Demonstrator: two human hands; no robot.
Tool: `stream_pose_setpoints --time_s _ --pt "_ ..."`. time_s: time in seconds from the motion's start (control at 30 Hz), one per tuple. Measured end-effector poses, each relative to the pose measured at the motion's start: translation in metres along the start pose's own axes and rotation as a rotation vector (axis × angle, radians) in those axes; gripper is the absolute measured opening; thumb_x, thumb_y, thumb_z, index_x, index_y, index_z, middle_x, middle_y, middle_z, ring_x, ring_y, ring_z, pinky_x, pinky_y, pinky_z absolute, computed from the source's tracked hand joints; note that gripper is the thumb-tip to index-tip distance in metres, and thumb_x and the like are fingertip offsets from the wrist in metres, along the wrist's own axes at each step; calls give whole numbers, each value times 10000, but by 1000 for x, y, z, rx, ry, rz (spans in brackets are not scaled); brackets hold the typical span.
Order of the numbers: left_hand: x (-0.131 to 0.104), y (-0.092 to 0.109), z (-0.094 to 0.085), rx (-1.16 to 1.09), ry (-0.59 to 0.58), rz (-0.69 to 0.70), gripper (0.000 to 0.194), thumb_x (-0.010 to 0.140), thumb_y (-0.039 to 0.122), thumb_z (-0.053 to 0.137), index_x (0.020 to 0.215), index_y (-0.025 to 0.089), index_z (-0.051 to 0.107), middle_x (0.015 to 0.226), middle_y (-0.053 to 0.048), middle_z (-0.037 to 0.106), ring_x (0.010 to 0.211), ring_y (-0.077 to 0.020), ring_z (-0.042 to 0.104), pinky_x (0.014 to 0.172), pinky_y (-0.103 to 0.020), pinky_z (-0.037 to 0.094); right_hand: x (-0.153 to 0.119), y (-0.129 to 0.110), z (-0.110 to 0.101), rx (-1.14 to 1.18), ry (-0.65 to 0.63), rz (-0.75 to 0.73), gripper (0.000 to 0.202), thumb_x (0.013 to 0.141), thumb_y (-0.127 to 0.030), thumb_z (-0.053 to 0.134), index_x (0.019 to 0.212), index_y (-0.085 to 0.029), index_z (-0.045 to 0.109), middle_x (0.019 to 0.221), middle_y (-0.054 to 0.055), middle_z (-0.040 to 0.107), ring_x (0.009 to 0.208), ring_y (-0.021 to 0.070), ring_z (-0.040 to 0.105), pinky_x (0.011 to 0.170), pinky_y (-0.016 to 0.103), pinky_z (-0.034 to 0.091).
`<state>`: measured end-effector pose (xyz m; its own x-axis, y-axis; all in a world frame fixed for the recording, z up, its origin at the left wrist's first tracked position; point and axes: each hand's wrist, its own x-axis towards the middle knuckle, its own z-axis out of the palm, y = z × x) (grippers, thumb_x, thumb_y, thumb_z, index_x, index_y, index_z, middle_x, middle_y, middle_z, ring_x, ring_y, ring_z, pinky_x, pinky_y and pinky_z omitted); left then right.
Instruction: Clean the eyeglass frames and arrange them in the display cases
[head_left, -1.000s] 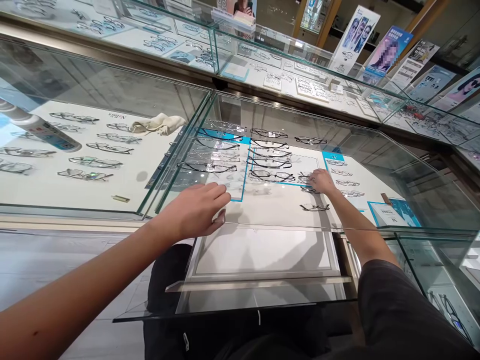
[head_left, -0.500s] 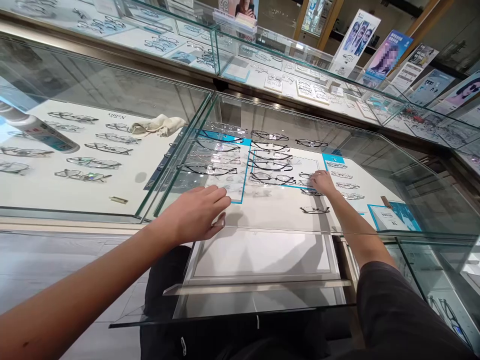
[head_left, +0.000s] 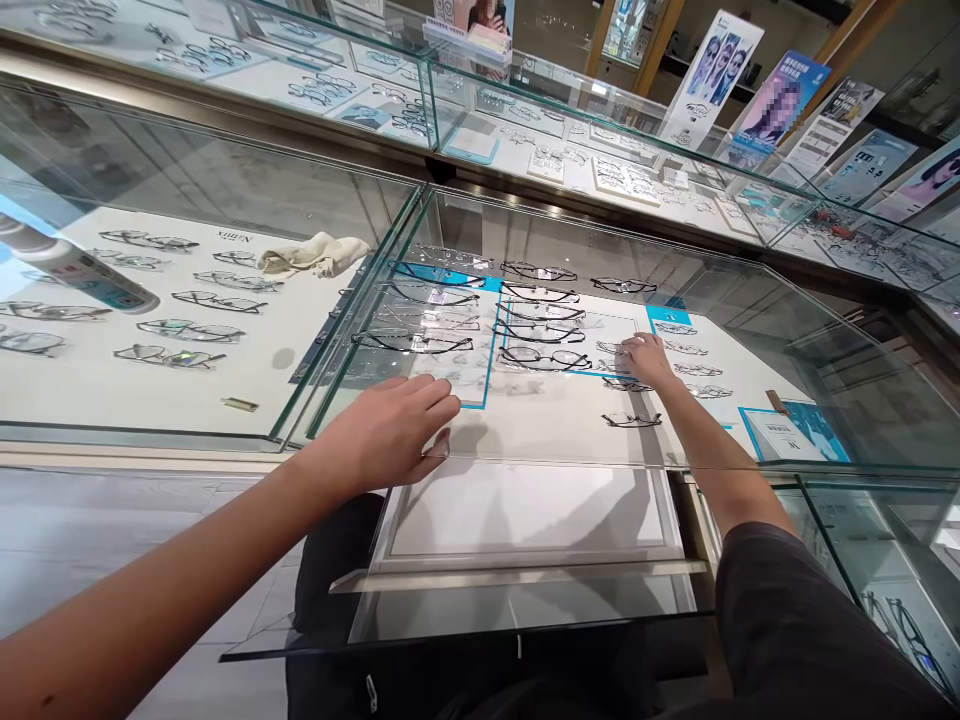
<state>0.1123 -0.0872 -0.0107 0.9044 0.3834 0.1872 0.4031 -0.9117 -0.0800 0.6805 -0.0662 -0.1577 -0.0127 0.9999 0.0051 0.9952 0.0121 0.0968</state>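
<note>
My left hand (head_left: 390, 430) rests near the front edge of the glass case, fingers loosely bent and apart from the thumb, with nothing seen in it. Inside the case my right hand (head_left: 646, 358) reaches down at a pair of glasses (head_left: 611, 349), its fingertips together at the frame's right side. Just below that hand lie a dark pair (head_left: 628, 384) and another pair (head_left: 631, 420). Columns of glasses, among them a black pair (head_left: 544, 358), stand left of my right hand. A further column (head_left: 699, 370) is to its right.
A glass panel (head_left: 525, 615) of the pulled-out drawer is close to my body. On the left case are a white bottle (head_left: 82, 270) and a cream cloth (head_left: 315, 254). A glass divider (head_left: 360, 305) runs between the cases. Signs (head_left: 712, 80) stand behind.
The view has shifted very slightly. Both hands stay in nearly the same places, and the glasses show no clear movement.
</note>
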Motion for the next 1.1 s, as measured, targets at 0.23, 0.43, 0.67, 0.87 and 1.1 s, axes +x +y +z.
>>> stream_pose_setpoints --time_s 0.23,0.43,0.67,0.87,1.1 --pt "0 0 0 6 -1 -13 60 950 233 583 889 232 582 899 -80 646 861 -270 659 739 -410 522 1 -2 2 -23 -18 -7 505 971 -192 470 1357 -187 796 1488 116 749 1486 391 493 1235 577 324" --pt "1 2 -2 11 22 -4 59 938 214 597 884 229 579 895 -74 645 847 -266 661 728 -402 522 2 -4 1 -48 -37 -8 534 972 -204 473 1421 -190 761 1553 102 709 1507 385 485 1248 579 329" --pt "1 2 -4 -10 30 -10 61 932 204 607 880 231 592 897 -74 645 841 -274 652 723 -409 512 0 -11 -3 -41 -41 -14 528 998 -205 432 1410 -190 763 1542 80 720 1516 373 488 1259 568 323" --pt "1 2 -3 -43 14 -26 66 920 195 616 872 237 599 902 -75 640 857 -278 636 733 -407 500 -10 -16 -16 4 -1 -18 474 1003 -193 430 1298 -217 800 1480 81 759 1493 357 503 1242 561 335" --pt "1 0 1 -1 20 -14 70 923 197 610 877 238 577 915 -87 651 861 -279 636 736 -415 498 -21 -92 -53 56 114 -107 398 1039 -218 417 1170 -117 778 1175 249 749 1153 399 587 1029 585 425"
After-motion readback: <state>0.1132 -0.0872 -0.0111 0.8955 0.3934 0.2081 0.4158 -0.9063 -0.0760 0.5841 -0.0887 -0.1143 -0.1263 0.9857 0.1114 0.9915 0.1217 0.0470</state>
